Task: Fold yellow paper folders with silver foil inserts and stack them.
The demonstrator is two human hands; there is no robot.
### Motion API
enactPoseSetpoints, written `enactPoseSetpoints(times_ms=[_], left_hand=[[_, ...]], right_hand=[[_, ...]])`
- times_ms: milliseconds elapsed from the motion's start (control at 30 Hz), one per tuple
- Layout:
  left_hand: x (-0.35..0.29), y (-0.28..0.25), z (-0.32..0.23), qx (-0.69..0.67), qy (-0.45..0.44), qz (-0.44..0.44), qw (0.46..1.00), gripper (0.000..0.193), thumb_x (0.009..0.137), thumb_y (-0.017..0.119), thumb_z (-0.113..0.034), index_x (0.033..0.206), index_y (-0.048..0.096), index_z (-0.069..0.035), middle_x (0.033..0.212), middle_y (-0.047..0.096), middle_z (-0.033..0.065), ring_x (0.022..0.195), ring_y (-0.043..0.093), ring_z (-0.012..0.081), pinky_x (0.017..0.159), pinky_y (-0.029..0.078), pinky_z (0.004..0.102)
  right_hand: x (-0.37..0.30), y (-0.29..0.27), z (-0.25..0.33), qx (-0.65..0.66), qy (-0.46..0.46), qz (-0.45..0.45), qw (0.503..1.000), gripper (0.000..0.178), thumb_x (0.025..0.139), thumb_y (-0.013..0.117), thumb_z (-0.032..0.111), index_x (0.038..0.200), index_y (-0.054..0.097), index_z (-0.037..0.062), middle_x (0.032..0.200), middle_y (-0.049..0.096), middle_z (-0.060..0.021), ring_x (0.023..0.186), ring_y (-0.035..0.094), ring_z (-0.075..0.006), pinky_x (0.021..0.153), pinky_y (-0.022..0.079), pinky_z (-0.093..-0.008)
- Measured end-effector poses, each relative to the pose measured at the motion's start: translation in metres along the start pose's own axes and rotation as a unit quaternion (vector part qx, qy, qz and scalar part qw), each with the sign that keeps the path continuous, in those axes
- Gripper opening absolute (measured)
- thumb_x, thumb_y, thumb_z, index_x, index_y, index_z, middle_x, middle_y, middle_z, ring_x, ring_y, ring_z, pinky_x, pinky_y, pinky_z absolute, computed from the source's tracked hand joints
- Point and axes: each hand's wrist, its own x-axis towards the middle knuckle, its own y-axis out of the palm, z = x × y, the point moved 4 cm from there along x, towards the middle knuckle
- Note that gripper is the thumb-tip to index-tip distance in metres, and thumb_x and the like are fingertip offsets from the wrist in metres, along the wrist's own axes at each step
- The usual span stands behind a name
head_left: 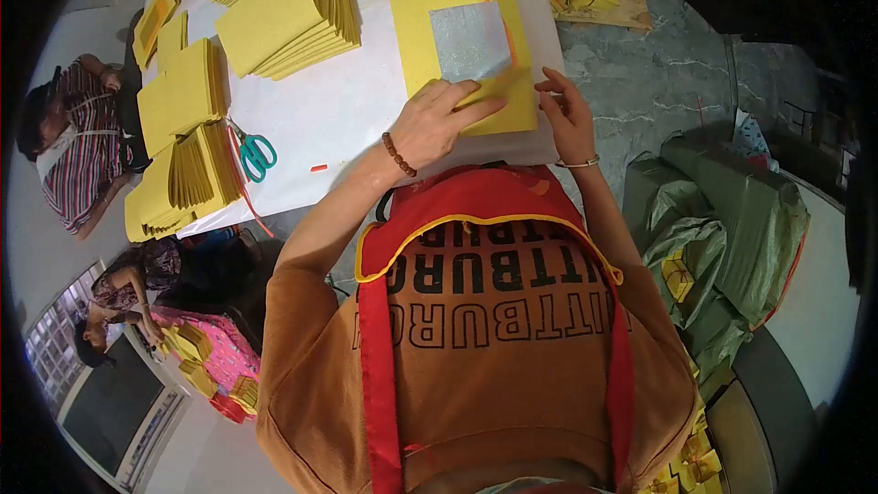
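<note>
Two bare hands at upper centre of frame, with one yellow sheet flat on one white table; on top of it, one smaller, shiny grey sheet, with one narrow orange strip at the right edge

Left hand: over lower part of yellow sheet, by lower edge of grey sheet; one finger stretched toward right of frame, others partly bent; thumb hidden; hold on either sheet: cannot tell. One brown bead bracelet at the wrist

Right hand: just beside right edge of yellow sheet; fingers loosely parted and slightly curved, nothing visible in grasp; fingertip contact with yellow sheet: cannot tell. One pale bracelet at the wrist

Folded yellow stacks, upper left of frame: two large and fanned, two more lower, toward left edge of table; further pieces behind, count uncertain

One pair of green-handled scissors, left of frame, beside lowest stack. One short red strip to its right. One thin red cord at table's lower left edge

Two co-workers: one at far left, one at lower left, near yellow pieces on one pink cloth
</note>
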Motion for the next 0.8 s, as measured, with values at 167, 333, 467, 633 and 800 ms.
enactPoseSetpoints(times_ms=[167,333,467,633,800], left_hand=[[-0.003,0.001,-0.006,-0.038,0.018,0.037,0.998,0.054,0.065,0.071,-0.01,0.117,0.054,-0.014,0.111,0.05,0.0085,0.092,0.047,0.0252,0.08,0.04,0.0345],[-0.001,0.0,0.001,-0.054,0.012,0.073,0.996,0.053,0.065,0.072,-0.015,0.115,0.053,-0.013,0.109,0.05,0.007,0.096,0.046,0.0233,0.082,0.041,0.0334],[-0.001,-0.001,0.008,-0.107,0.012,0.069,0.992,0.05,0.066,0.072,-0.017,0.113,0.055,-0.013,0.108,0.052,0.0082,0.095,0.047,0.025,0.083,0.043,0.033],[-0.003,0.0,0.016,-0.145,0.008,0.061,0.988,0.044,0.071,0.068,-0.013,0.113,0.055,-0.014,0.106,0.053,0.0102,0.092,0.05,0.0257,0.081,0.045,0.0336],[-0.002,-0.006,0.014,-0.125,-0.026,0.034,0.991,0.042,0.074,0.061,-0.006,0.115,0.054,-0.014,0.105,0.053,0.0107,0.09,0.05,0.0256,0.08,0.045,0.0336]], right_hand=[[-0.015,0.002,0.013,0.017,-0.002,0.021,1.0,0.032,0.086,0.052,0.005,0.117,0.054,0.007,0.101,0.059,-0.003,0.077,0.053,-0.0084,0.07,0.042,-0.0212],[-0.011,0.001,0.021,-0.011,-0.03,0.021,0.999,0.028,0.086,0.052,0.006,0.114,0.056,0.006,0.1,0.06,-0.0035,0.08,0.054,-0.0095,0.071,0.043,-0.0216],[-0.008,-0.001,0.013,0.033,-0.016,0.015,0.999,0.027,0.087,0.051,0.005,0.113,0.057,0.0054,0.1,0.06,-0.0048,0.084,0.055,-0.0105,0.075,0.044,-0.0227],[-0.009,-0.002,0.01,0.029,0.002,0.024,0.999,0.027,0.088,0.05,0.005,0.114,0.056,0.005,0.1,0.06,-0.0058,0.085,0.056,-0.0108,0.077,0.045,-0.0238],[-0.008,-0.005,0.012,0.027,0.024,-0.003,0.999,0.028,0.089,0.049,0.006,0.115,0.055,0.0041,0.099,0.061,-0.0058,0.085,0.056,-0.0107,0.077,0.046,-0.0246]])
